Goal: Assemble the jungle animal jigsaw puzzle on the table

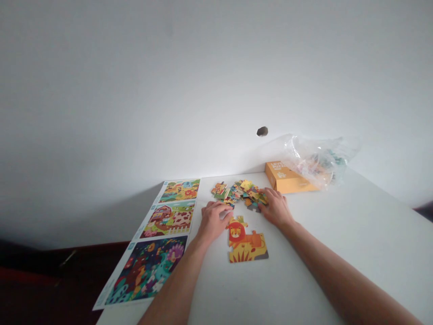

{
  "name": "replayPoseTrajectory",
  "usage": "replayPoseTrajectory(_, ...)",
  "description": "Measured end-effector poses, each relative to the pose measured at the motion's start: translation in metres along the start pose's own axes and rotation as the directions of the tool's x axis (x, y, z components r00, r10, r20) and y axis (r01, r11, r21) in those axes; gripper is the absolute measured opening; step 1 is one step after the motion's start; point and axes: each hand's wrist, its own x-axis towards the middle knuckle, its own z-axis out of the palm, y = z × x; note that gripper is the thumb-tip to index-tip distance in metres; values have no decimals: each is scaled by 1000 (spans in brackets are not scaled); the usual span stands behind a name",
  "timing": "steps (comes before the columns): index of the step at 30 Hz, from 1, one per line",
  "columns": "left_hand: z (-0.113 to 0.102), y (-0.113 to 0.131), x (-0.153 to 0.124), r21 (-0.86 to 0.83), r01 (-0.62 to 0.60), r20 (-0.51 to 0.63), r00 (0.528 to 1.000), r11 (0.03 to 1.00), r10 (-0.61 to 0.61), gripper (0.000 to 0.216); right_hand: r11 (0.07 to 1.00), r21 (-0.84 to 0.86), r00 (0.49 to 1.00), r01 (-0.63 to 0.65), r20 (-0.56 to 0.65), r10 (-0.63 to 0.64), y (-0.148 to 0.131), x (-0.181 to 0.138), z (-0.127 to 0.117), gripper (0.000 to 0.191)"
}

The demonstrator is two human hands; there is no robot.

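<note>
A heap of loose jigsaw pieces point(244, 190) lies toward the back of the white table. My right hand point(276, 208) rests at the heap's right edge, thumb and fingers apart and touching the pieces. Just in front of the heap's left part is my left hand point(214, 220), its fingers loosely bent and its thumb apart, with nothing visible in it. Between my wrists sits a joined section of puzzle point(248, 246) showing a lion in yellow grass. Its upper left edge is close to my left thumb.
Along the table's left side lies a sheet with three printed pictures: a jungle scene point(180, 190), a farm scene point(168, 218) and a dark night scene point(147, 269). At the back right, a clear plastic bag point(314, 158) with contents leans over an orange puzzle box point(293, 184). A white wall point(216, 90) stands behind.
</note>
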Motion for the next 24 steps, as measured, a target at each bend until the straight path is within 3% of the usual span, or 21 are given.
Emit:
replayPoseTrajectory(5,0,3,-1,-4,-23,37,999,1000,24,13,998,68,998,5,-57,-1,1,3,-1,45)
replayPoseTrajectory(8,0,3,-1,-6,-17,49,999,1000,17,13,986,163,994,43,-106,-26,3,5,0,35)
replayPoseTrajectory(18,0,3,-1,-8,-7,55,998,1000,8,15,909,417,982,-29,-159,104,5,5,-2,29)
replayPoseTrajectory(21,-1,5,-1,-10,-8,58,998,1000,8,15,927,374,983,-35,-155,99,5,4,-1,29)
replayPoseTrajectory(24,-2,6,0,-10,-5,60,998,1000,5,14,982,186,986,-14,-159,44,4,3,2,24)
